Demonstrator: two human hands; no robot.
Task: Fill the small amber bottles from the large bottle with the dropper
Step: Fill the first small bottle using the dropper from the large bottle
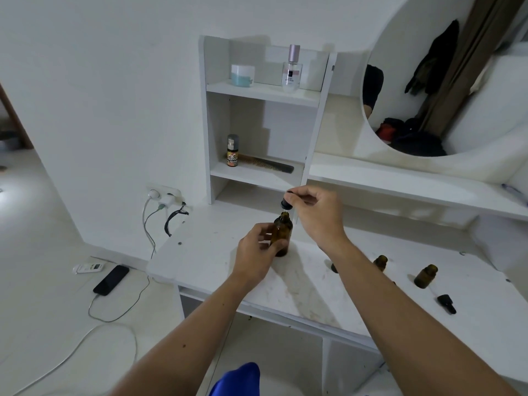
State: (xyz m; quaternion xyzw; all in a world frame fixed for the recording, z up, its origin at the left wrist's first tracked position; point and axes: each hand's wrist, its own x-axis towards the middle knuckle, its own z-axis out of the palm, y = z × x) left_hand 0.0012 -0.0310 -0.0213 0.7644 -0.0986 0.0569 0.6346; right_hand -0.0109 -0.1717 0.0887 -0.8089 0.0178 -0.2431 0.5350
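The large amber bottle [283,231] stands upright on the white desk [205,252], its neck uncovered. My left hand [257,252] grips its body from the left. My right hand [313,212] pinches the black dropper [286,202] by its bulb, just above the bottle's mouth; the glass tube is not clearly visible. Two small amber bottles [381,262] [426,276] stand uncapped to the right, partly behind my right forearm. A black dropper cap [446,303] lies on the desk near them.
A white shelf unit [217,124] behind the bottle holds a jar, a perfume bottle, a spray bottle and a comb. A round mirror [428,81] stands at the right. A phone [111,280], a remote and cables lie on the floor at the left.
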